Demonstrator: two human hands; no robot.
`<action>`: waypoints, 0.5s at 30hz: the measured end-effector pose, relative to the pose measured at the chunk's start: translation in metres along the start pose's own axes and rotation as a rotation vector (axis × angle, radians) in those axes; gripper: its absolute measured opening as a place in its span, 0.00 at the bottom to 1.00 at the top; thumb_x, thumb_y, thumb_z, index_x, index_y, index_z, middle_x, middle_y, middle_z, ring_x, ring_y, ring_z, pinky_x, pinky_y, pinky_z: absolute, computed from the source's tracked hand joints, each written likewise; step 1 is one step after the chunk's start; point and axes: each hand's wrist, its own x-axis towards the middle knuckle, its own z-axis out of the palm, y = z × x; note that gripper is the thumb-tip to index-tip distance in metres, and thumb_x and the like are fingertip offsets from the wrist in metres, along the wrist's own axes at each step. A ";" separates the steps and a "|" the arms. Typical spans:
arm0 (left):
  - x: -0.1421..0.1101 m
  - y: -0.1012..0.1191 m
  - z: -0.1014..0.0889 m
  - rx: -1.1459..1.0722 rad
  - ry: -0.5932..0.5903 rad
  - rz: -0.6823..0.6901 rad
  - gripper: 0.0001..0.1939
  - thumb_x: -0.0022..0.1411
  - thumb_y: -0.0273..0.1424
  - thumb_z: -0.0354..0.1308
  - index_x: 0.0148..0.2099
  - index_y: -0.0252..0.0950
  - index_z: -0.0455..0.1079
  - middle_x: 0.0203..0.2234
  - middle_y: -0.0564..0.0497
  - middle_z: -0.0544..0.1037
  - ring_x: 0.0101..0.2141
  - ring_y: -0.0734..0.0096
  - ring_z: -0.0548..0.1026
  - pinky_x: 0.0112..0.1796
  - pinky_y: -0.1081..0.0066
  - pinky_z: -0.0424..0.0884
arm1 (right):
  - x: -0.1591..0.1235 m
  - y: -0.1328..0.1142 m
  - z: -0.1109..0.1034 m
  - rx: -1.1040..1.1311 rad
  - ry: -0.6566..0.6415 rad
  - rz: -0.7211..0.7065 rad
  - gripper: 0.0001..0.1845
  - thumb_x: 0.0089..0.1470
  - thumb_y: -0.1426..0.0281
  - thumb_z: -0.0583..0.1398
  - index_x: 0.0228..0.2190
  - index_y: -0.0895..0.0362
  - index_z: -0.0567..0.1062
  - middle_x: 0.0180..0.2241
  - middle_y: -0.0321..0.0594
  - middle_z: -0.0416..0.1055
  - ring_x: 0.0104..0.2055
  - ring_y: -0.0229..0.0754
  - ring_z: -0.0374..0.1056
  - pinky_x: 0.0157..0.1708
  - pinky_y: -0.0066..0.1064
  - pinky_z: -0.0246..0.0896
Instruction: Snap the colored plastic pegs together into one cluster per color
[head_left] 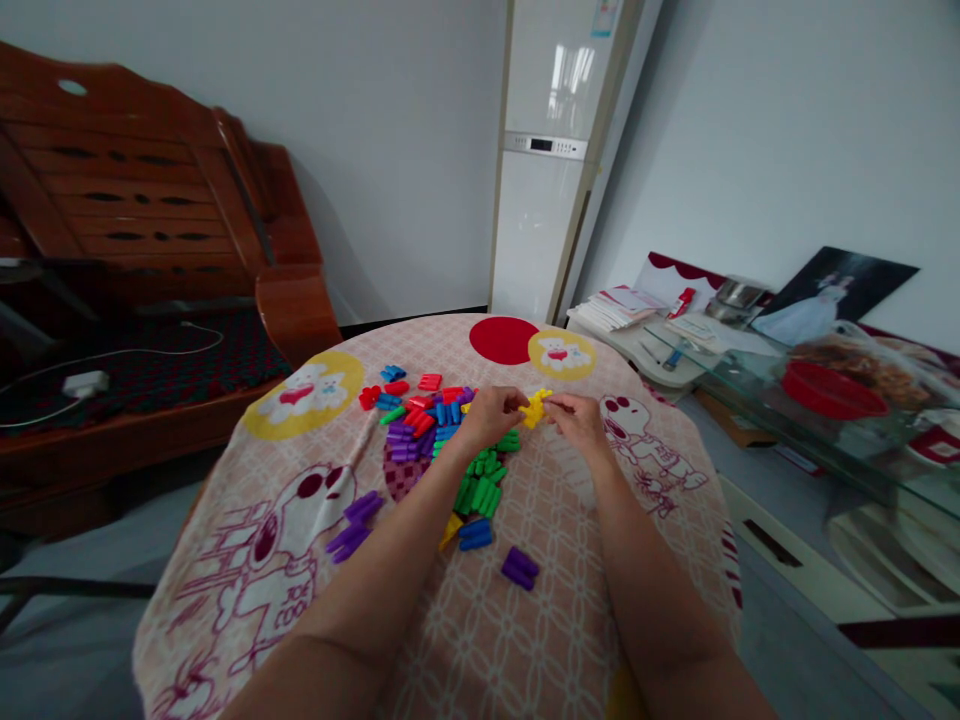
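Between my two hands is a small yellow plastic toy piece (535,409), held just above the table. My left hand (493,414) pinches its left side, and the fingertips of my right hand (577,420) close on its right side. Left of and below my left hand spreads a loose pile of plastic pieces: purple pieces (409,437), red pieces (421,415), blue pieces (448,413) and green pieces (480,495). My left forearm hides part of the pile. Closer to me lie a blue piece (475,535) and a purple piece (520,568).
A patterned cloth covers the round table (570,620). To the right stands a glass-topped cabinet (720,380) with papers, a red basin (832,390) and a photo (832,290). A wooden bench (135,200) is at left, a tall white air conditioner (540,220) behind.
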 end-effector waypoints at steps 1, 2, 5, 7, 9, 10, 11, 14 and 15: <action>-0.001 0.001 0.002 0.012 0.009 0.003 0.10 0.51 0.22 0.60 0.38 0.32 0.77 0.26 0.52 0.78 0.27 0.74 0.74 0.32 0.75 0.69 | 0.000 -0.002 0.002 -0.004 -0.045 -0.002 0.20 0.48 0.58 0.61 0.35 0.60 0.83 0.23 0.38 0.75 0.22 0.38 0.66 0.21 0.27 0.60; -0.002 0.003 0.005 0.022 0.021 0.004 0.09 0.52 0.22 0.60 0.37 0.32 0.77 0.26 0.52 0.78 0.28 0.74 0.74 0.33 0.75 0.70 | -0.001 -0.004 0.004 -0.015 -0.080 -0.009 0.19 0.47 0.58 0.61 0.35 0.59 0.83 0.22 0.38 0.74 0.21 0.38 0.66 0.21 0.27 0.59; -0.004 0.006 0.012 0.014 0.052 0.011 0.09 0.52 0.20 0.59 0.37 0.32 0.75 0.27 0.51 0.79 0.28 0.73 0.75 0.33 0.74 0.71 | -0.001 -0.006 0.008 -0.078 -0.144 -0.055 0.18 0.46 0.58 0.63 0.32 0.59 0.82 0.20 0.36 0.72 0.22 0.37 0.65 0.23 0.26 0.57; -0.005 0.007 0.017 -0.018 0.051 0.020 0.09 0.52 0.19 0.58 0.37 0.32 0.74 0.28 0.50 0.79 0.30 0.72 0.76 0.34 0.74 0.72 | -0.001 -0.006 0.008 -0.127 -0.160 -0.093 0.17 0.46 0.57 0.63 0.29 0.59 0.81 0.20 0.35 0.70 0.23 0.37 0.65 0.24 0.26 0.57; -0.004 0.007 0.017 -0.061 0.037 0.033 0.11 0.52 0.18 0.57 0.38 0.33 0.73 0.30 0.50 0.80 0.31 0.71 0.78 0.35 0.73 0.73 | -0.001 -0.006 0.007 -0.158 -0.158 -0.120 0.15 0.47 0.59 0.63 0.28 0.59 0.80 0.21 0.35 0.71 0.25 0.37 0.65 0.26 0.26 0.57; -0.003 0.005 0.016 -0.081 0.033 0.037 0.12 0.52 0.18 0.57 0.39 0.33 0.73 0.31 0.49 0.80 0.33 0.71 0.78 0.36 0.73 0.74 | 0.000 -0.004 0.006 -0.168 -0.141 -0.122 0.14 0.47 0.60 0.62 0.29 0.58 0.80 0.21 0.35 0.72 0.25 0.37 0.65 0.26 0.26 0.58; -0.003 0.003 0.012 -0.094 0.038 0.036 0.13 0.53 0.18 0.56 0.41 0.33 0.73 0.33 0.48 0.80 0.34 0.71 0.78 0.37 0.72 0.75 | 0.000 -0.003 0.003 -0.176 -0.111 -0.113 0.13 0.47 0.61 0.61 0.30 0.58 0.79 0.22 0.35 0.72 0.25 0.37 0.66 0.26 0.26 0.58; 0.000 -0.006 -0.006 -0.057 0.120 -0.008 0.15 0.54 0.20 0.56 0.45 0.32 0.73 0.36 0.47 0.81 0.36 0.70 0.79 0.40 0.71 0.75 | 0.003 0.005 -0.005 -0.214 0.028 -0.060 0.13 0.46 0.64 0.59 0.32 0.58 0.79 0.23 0.36 0.73 0.26 0.39 0.67 0.26 0.26 0.60; 0.000 -0.009 -0.013 -0.019 0.158 -0.034 0.15 0.55 0.20 0.56 0.46 0.32 0.73 0.37 0.47 0.81 0.37 0.71 0.79 0.41 0.71 0.75 | 0.003 0.008 -0.008 -0.229 0.066 -0.048 0.14 0.45 0.65 0.59 0.32 0.58 0.79 0.23 0.36 0.73 0.26 0.39 0.68 0.27 0.26 0.60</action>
